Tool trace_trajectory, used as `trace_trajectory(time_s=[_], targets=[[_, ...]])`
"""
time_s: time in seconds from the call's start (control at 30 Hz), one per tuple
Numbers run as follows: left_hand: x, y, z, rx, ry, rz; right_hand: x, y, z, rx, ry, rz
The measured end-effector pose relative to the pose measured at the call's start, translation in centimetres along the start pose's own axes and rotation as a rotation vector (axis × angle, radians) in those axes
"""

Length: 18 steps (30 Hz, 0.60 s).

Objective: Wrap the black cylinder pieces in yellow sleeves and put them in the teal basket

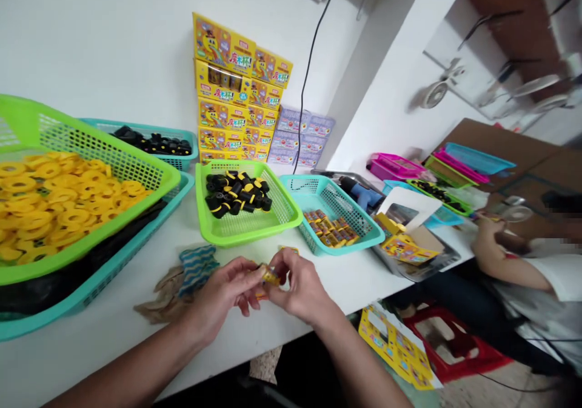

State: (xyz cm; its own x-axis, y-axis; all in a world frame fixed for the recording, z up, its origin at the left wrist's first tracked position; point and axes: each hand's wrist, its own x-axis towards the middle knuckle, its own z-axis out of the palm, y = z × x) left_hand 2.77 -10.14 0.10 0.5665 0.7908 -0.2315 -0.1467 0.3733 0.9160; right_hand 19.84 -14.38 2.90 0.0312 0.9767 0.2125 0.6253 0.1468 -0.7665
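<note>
My left hand (225,296) and my right hand (297,287) meet just above the white table's (136,323) front edge. Between their pinched fingertips sits a small yellow box (269,276), held by both. Just behind them stands a green basket (248,226) with several black-and-yellow cylinders (236,193). To its right a teal basket (364,238) holds several small yellow packs (331,227).
A big green basket (113,153) of yellow rings (59,202) rests on a teal tray (91,287) at left. Cloth gloves (182,280) lie by my left hand. Stacked yellow cartons (236,102) stand against the wall. Another person (522,268) sits at right by more coloured trays.
</note>
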Motion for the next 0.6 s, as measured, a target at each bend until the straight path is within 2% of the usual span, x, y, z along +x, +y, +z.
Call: trace_trajectory(time_s=[0.07,0.1,0.17,0.2,0.23,0.3,0.37,0.47,0.6], targets=[[0.2,-0.2,0.0,0.052,0.022,0.03,2.2,1.1,-2.9,-0.131,0.104,-0.017],[0.4,-0.4,-0.1,0.101,0.04,0.049,3.7,2.0,-4.6,-0.222,0.202,0.013],[0.9,-0.7,-0.4,0.227,0.076,0.092,7.3,4.1,-8.2,-0.474,0.361,0.192],[1.2,-1.0,-0.7,0.297,0.094,0.12,9.1,5.2,-9.9,-0.648,0.383,0.331],[1.5,-1.2,-0.9,0.369,0.119,0.155,10.9,6.4,-11.3,-0.806,0.347,0.463],[2.1,-1.6,-1.5,0.513,0.183,0.239,13.7,8.4,-13.4,-0.881,0.316,0.572],[2.6,-1.9,-2.0,0.635,0.237,0.307,15.5,10.1,-14.2,-0.903,0.276,0.621],[2.9,-2.3,-2.5,0.762,0.28,0.349,16.5,11.7,-14.2,-0.913,0.178,0.632],[2.6,-1.6,-2.3,0.888,0.328,0.367,16.3,11.5,-14.3,-0.898,0.1,0.6]])
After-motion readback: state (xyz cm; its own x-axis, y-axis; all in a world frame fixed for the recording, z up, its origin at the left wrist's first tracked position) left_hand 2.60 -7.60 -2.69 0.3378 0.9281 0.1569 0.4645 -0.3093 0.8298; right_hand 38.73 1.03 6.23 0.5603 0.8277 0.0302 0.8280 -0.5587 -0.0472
